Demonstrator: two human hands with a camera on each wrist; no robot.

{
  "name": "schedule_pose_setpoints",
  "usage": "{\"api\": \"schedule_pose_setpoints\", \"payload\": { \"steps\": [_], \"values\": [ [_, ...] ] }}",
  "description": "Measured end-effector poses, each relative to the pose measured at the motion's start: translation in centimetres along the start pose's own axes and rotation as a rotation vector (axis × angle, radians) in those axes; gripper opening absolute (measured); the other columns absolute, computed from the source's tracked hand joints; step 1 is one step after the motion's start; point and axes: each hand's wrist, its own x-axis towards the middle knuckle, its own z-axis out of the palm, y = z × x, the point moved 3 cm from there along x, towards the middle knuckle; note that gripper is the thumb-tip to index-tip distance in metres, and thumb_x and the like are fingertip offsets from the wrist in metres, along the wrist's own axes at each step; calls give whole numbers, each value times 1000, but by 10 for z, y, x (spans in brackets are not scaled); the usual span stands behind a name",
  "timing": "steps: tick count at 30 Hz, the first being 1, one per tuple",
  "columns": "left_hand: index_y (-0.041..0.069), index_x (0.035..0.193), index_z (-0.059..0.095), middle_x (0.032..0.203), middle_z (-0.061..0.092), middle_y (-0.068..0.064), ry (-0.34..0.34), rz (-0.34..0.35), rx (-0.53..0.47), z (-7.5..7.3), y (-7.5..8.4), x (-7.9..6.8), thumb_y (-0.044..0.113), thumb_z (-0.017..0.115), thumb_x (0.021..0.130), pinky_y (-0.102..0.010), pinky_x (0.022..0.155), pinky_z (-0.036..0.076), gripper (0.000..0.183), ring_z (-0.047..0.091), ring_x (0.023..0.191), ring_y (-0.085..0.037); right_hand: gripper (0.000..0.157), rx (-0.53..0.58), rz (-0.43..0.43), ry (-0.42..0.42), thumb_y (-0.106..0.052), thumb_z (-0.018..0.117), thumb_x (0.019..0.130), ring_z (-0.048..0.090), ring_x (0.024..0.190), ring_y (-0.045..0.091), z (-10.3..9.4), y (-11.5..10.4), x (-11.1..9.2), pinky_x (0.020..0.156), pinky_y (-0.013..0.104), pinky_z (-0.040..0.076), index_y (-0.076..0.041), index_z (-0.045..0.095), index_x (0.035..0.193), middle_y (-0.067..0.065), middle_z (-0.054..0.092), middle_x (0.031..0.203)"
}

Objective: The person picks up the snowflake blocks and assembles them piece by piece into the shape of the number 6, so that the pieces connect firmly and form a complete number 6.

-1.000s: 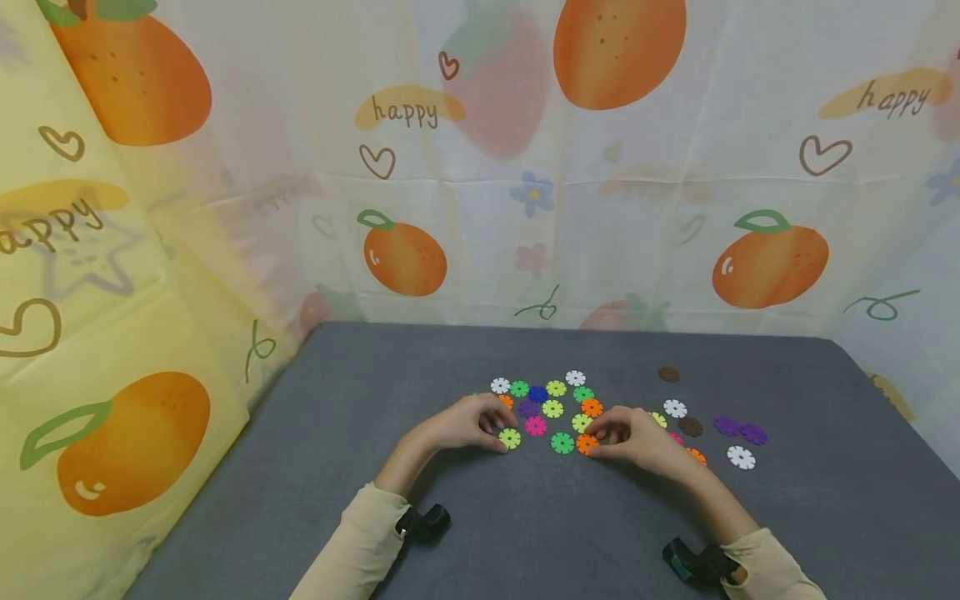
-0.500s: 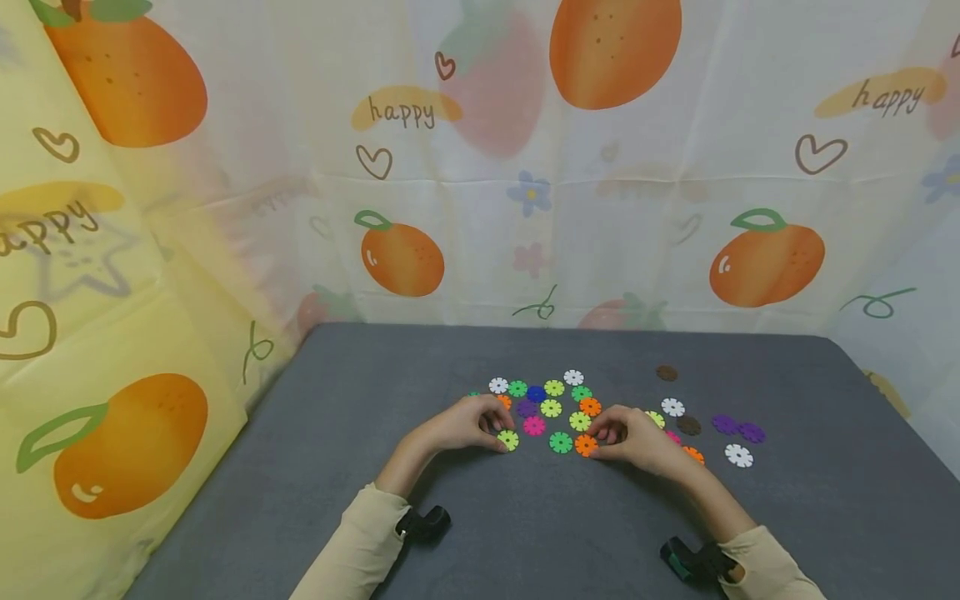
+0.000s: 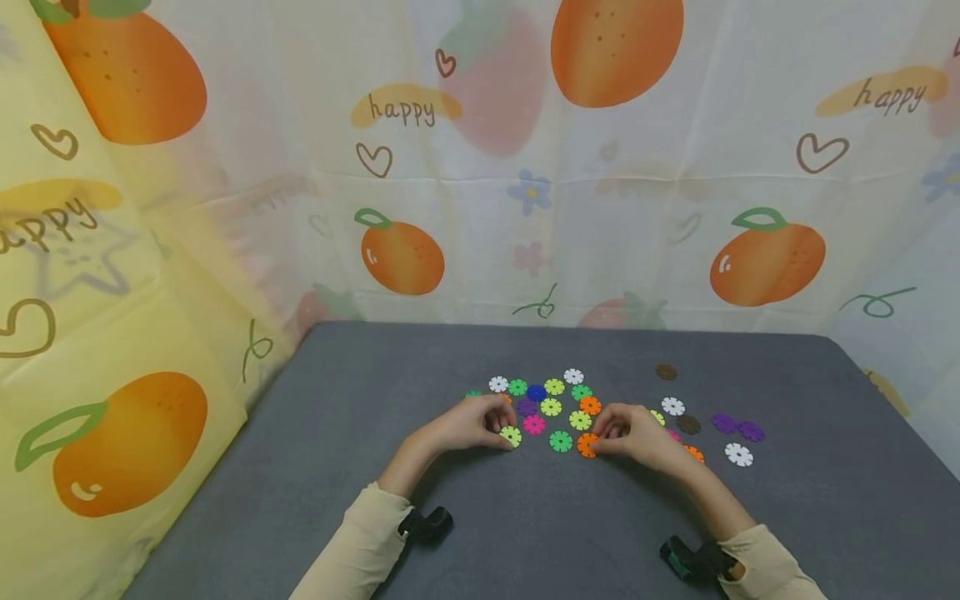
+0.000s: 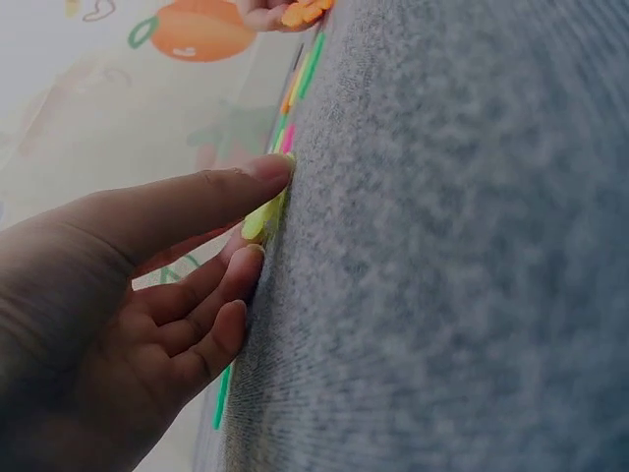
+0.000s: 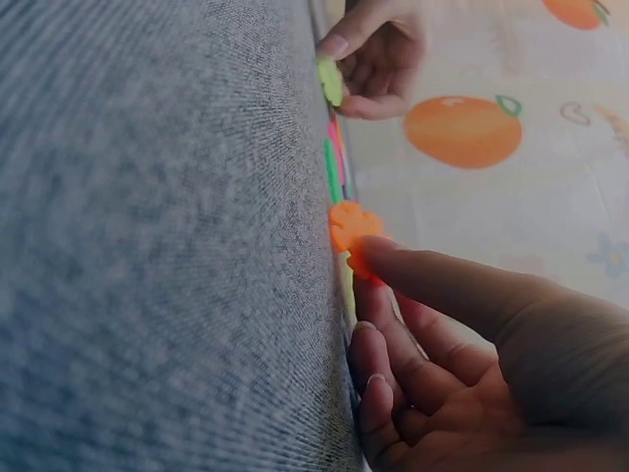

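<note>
One yellow disc (image 3: 512,434) is pinched in the left hand (image 3: 471,423), one orange disc (image 3: 584,446) in the right hand (image 3: 639,435); between them a green disc (image 3: 561,442) lies on the table (image 3: 510,525), just beside the orange disc, nearer the right hand.

The left hand (image 3: 483,422) hides part of the lime disc (image 3: 512,436) it pinches and most of a farther orange disc (image 3: 507,399); the right hand (image 3: 636,436) covers part of its held orange disc (image 3: 587,446) and of a pink disc (image 3: 675,435). The table's (image 3: 555,533) near edge and both sleeves (image 3: 358,546) run off the head view. In the wrist views, the flat discs (image 4: 312,67) beyond look too edge-on to tell apart.
</note>
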Motion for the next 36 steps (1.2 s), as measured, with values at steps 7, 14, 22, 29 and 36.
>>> {"api": "schedule_pose_setpoints", "payload": {
  "steps": [7,14,22,29,36],
  "values": [
    [12,103,70,92,70,-2,56,-53,-63,-3,-1,0,15,80,81,-19,70,53,24,60,79,-6,19,-1,9,5,-15,75,85,60,72,3,-2,0,1,65,20,52,-1,72,97,10,71,87],
    [4,112,70,91,73,-17,127,-87,-293,-5,-4,0,7,67,91,-26,66,58,21,69,74,-12,27,174,131,3,-18,71,89,65,67,13,-5,-4,0,63,28,57,5,69,102,10,72,79],
    [-3,113,69,90,75,-13,232,-195,-599,-4,4,1,11,68,91,-35,72,62,26,73,74,-16,34,336,170,2,-23,69,91,65,68,13,-2,-17,0,68,35,59,7,65,108,13,72,82],
    [-2,115,67,93,75,-10,250,-229,-708,-4,22,1,10,70,90,-43,78,61,29,72,73,-14,36,413,203,22,-27,69,92,63,68,15,0,-32,-2,68,34,58,5,66,107,16,70,84],
    [-2,115,68,97,75,-14,235,-228,-725,-3,40,1,13,71,89,-49,85,59,30,73,74,-17,38,456,182,10,-26,68,92,63,64,14,1,-46,-6,66,35,59,7,62,111,9,69,79]
  ]
}}
